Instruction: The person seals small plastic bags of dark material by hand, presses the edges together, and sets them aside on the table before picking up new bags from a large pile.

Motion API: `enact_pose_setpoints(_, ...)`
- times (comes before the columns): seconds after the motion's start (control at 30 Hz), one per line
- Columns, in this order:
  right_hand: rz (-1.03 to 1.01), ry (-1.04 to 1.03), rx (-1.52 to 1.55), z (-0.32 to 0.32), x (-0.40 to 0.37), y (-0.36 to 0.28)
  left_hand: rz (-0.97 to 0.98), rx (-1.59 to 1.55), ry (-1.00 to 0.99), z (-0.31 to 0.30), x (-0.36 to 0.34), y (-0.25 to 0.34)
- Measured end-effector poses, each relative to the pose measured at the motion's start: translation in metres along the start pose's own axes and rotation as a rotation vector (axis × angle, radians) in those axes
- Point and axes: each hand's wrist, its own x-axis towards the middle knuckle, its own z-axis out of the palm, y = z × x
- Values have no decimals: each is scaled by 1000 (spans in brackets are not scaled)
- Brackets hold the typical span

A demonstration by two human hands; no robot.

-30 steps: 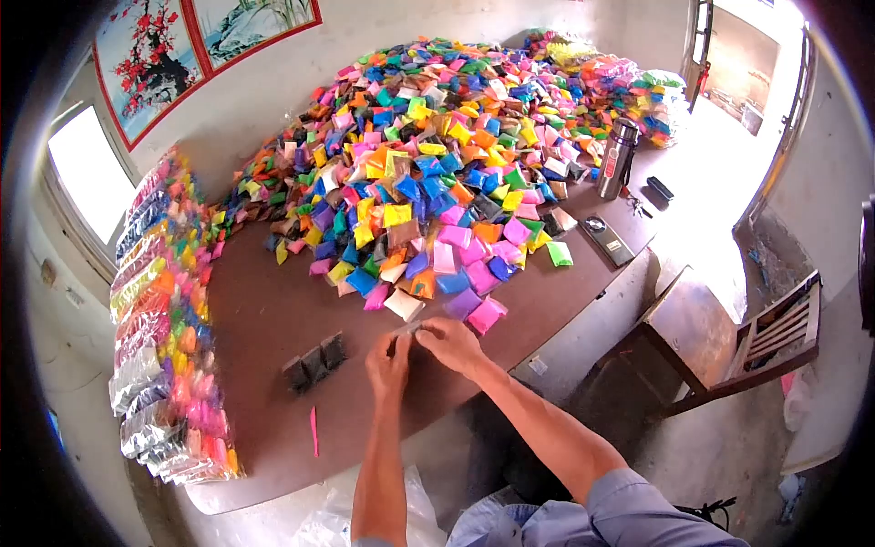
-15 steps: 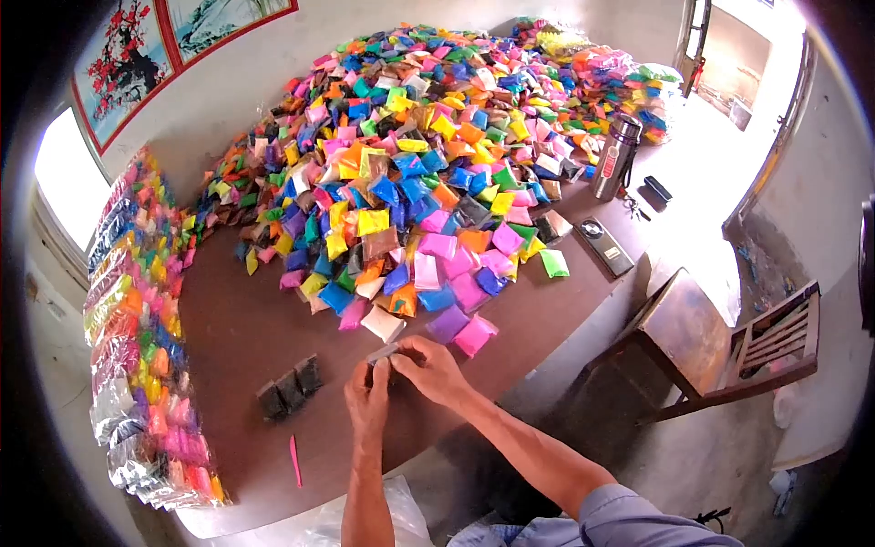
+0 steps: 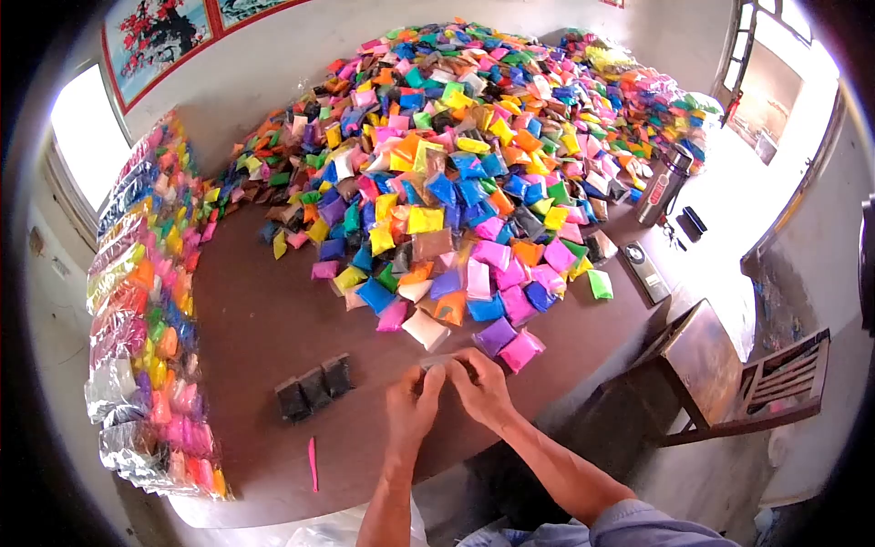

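A: What is seen as the largest thing?

B: A brown desk [image 3: 264, 319] is seen. Its far half is covered by a heap of small coloured packets [image 3: 456, 164], which is piled against the wall and spread toward the near edge.

A: What is placed at the sides?

B: Long clear bags [image 3: 146, 301], filled with packets of mixed colours, are laid along the left edge of the desk. At the right, a wooden chair [image 3: 720, 365] is stood on the floor beside the desk.

A: Where are the hands found?

B: The left hand [image 3: 412, 410] and the right hand [image 3: 481, 390] are brought together over the near part of the desk, just in front of the heap.

A: Which smaller things are noticed?

B: A metal flask [image 3: 663, 185] is stood upright at the right end of the desk, beside the heap. A flat black device [image 3: 645, 270] is laid near it. Three dark packets [image 3: 314, 387] are set side by side on the bare desk, left of the left hand.

A: What is held?

B: A small grey packet [image 3: 444, 362] is pinched by both hands, and each grip is pressed on one end of it. It is kept low over the desk, just beside a white packet [image 3: 426, 329] and a pink packet [image 3: 521, 350] at the foot of the heap. Whether the desk is touched by it cannot be told.

A: And the smallest thing?

B: A thin pink stick [image 3: 313, 463] is laid near the front edge, below the dark packets.
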Motion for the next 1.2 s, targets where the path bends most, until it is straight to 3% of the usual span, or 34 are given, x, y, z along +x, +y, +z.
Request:
enact_pose_setpoints(0.3,42,99,118,2,3,-5,250,102,-31,9,30,-9)
enact_pose_setpoints(0.43,34,92,115,1,1,-2,114,-3,-156,-1,30,-2)
enact_pose_setpoints(0.53,16,117,81,3,1,-1,146,6,-197,1,32,-18)
enact_pose_setpoints(0.83,-5,38,93,-1,0,0,188,-20,-118,4,28,-17)
enact_pose_setpoints(1.03,134,70,171,-3,0,-1,94,-79,-272,-5,30,-11)
enact_pose_setpoints(1.2,96,31,145,-3,1,-2,63,-71,-216,-5,28,-15)
